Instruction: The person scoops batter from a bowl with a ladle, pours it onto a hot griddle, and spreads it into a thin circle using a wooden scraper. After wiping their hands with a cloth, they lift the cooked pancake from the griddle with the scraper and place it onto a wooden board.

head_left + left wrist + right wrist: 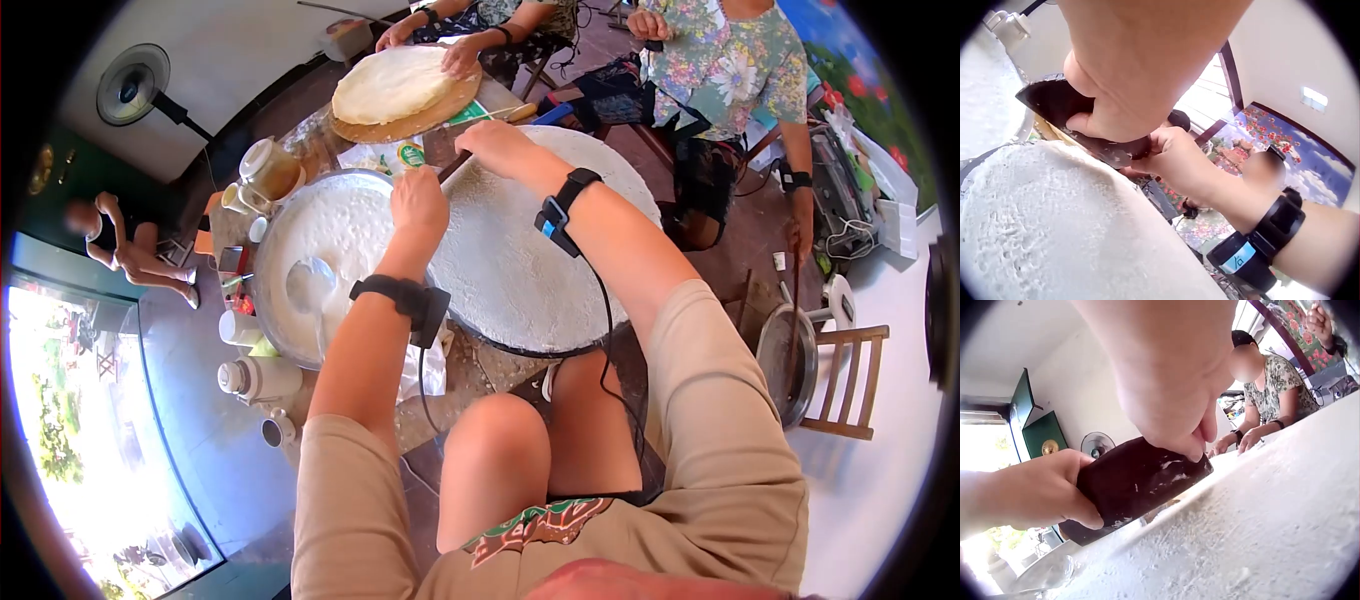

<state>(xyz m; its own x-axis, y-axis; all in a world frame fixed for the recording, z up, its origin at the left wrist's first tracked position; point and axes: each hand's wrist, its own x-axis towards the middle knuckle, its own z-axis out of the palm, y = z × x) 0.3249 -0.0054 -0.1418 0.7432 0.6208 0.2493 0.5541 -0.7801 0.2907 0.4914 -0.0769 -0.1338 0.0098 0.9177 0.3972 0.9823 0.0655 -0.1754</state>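
Both hands hold one dark brown flat scraper [1141,481] over the far left edge of a round griddle [530,250] coated with white batter. My left hand [420,205] grips the scraper's left end, thumb along its near face in the right wrist view. On the other end, my right hand [505,150] pinches with thumb and fingers. The scraper's lower edge is close over the batter, and white smears mark its face. Left of the griddle stands a wide basin of white batter [345,220], with a shiny ladle [311,284] lying in it.
Pale round flatbreads [395,85] lie on a round board [370,132] at the far side, under another person's hands. A thermos [258,380], a metal cup [278,429] and a large jar [268,165] line the left side. Another seated person [730,80] is at the far right, near a wooden chair [850,385].
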